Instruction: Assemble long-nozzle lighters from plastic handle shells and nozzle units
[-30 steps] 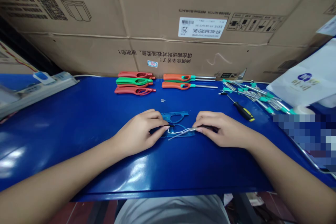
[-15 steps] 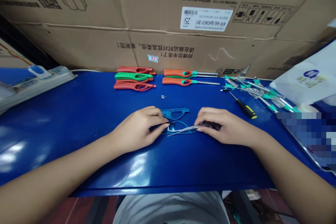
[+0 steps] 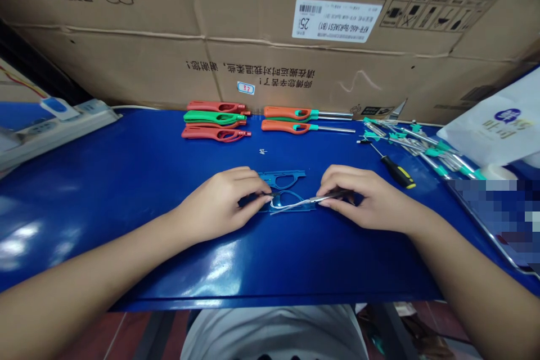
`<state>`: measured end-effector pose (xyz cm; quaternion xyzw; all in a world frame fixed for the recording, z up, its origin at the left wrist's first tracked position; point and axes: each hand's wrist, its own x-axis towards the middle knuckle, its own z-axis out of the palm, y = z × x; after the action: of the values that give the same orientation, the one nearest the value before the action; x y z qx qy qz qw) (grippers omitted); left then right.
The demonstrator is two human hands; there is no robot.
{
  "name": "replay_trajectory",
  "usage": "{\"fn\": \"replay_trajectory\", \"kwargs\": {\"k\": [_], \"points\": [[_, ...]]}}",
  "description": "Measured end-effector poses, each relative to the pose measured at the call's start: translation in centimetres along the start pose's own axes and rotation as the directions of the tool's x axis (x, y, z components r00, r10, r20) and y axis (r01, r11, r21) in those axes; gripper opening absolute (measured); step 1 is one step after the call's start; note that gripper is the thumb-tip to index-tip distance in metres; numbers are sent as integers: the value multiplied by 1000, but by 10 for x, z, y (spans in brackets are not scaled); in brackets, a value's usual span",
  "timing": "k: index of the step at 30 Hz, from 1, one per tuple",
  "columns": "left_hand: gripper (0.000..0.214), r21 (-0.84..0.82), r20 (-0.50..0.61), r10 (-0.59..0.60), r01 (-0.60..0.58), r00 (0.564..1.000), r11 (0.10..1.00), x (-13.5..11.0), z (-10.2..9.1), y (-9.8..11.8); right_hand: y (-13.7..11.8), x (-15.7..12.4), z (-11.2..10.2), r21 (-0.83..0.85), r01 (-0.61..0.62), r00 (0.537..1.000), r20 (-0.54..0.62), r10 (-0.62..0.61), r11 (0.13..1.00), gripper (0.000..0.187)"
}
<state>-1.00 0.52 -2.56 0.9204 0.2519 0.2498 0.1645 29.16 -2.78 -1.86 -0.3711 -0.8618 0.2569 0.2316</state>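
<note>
Two blue plastic lighter shell halves lie on the blue table between my hands. My left hand rests on the table with its fingertips pinched at the left end of the nearer shell, on a small dark part. My right hand is closed on a thin metal tube that points left, with a white wire running from it across the shell. What exactly the left fingertips grip is too small to make out.
Red and green lighter bodies and two orange lighters with metal nozzles lie at the back by the cardboard boxes. A black-and-yellow screwdriver and several nozzle tubes lie right. A power strip sits left, a white bag far right.
My right hand has drawn the metal tube slightly to the right and up, stretching the white wire. The left hand stays pinched at the shell. The view has tilted down a little.
</note>
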Motion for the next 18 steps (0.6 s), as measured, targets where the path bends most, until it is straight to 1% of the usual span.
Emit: {"fn": "replay_trajectory", "kwargs": {"k": [4, 7, 13, 18], "points": [[11, -28, 22, -11, 11, 1000, 1000, -1, 0, 2, -1, -1, 0, 46, -5, 1000, 10, 4, 999, 8], [11, -61, -12, -8, 8, 1000, 998, 0, -1, 4, -1, -3, -1, 78, 0, 1000, -29, 3, 997, 8], [8, -95, -106, 31, -41, 994, 995, 1, -2, 5, 1, -3, -2, 97, 81, 992, -108, -70, 992, 8], [7, -80, -111, 49, -58, 993, 995, 1, -3, 5, 3, -2, 0, 105, 86, 992, -107, -74, 991, 8]]}}
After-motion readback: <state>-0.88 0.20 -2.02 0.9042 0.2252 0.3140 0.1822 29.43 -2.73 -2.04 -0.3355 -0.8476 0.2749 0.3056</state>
